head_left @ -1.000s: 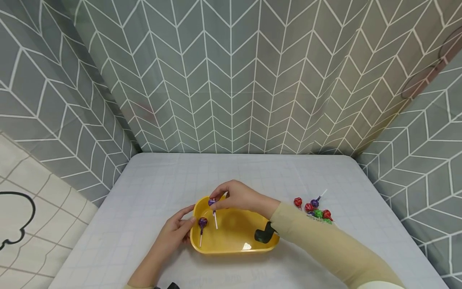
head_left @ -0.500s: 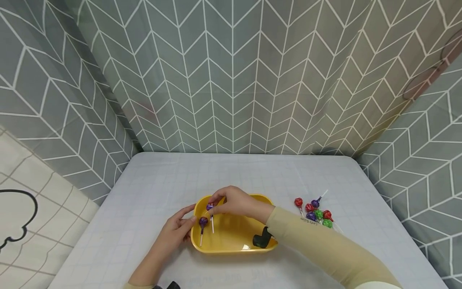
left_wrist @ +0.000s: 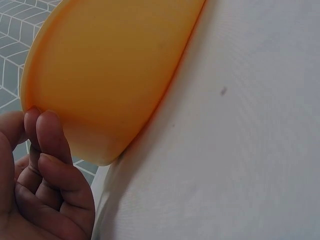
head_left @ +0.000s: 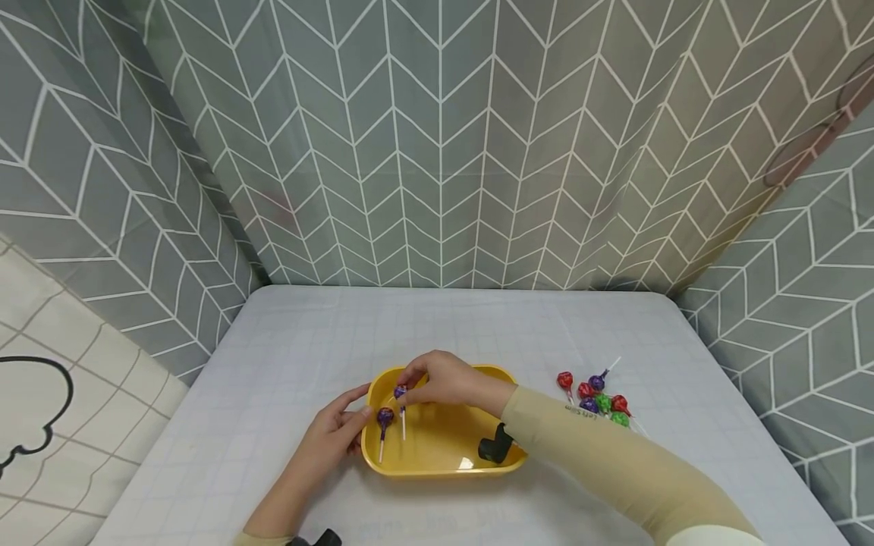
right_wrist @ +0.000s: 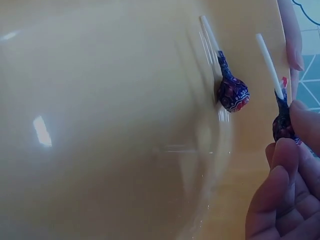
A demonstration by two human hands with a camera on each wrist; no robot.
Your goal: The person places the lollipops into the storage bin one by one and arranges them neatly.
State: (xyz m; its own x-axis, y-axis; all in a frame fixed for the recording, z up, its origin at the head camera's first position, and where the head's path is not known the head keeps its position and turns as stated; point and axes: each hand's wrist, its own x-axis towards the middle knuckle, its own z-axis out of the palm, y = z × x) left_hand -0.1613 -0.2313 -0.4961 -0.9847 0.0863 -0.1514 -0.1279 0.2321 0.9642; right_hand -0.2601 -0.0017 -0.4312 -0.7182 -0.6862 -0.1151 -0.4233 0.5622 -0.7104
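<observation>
Two lollipops now lie close together at the left end of the yellow tray [head_left: 444, 428]: the held lollipop [head_left: 400, 391] and the resting lollipop [head_left: 385, 417]. Compared with one second ago, your right grip [head_left: 440, 379] has come slightly nearer and the held stick points more directly toward you; over the last half second, little has shifted. Treat this as fine positioning inside the rim, not transport. Your right grip is closed to a narrow pinch on the wrapped head; contact with the tray floor cannot be confirmed. Your left grip [head_left: 337, 428] pinches the left rim, steadying it. Observe the edges: the left rim is near, so open room for the right grip lies rightward over the tray floor. Mind the black wrist camera [head_left: 496, 446] above the right end, and the sleeve [head_left: 601, 455] just beside the lollipop pile [head_left: 602, 402] on the surface [head_left: 478, 322].
</observation>
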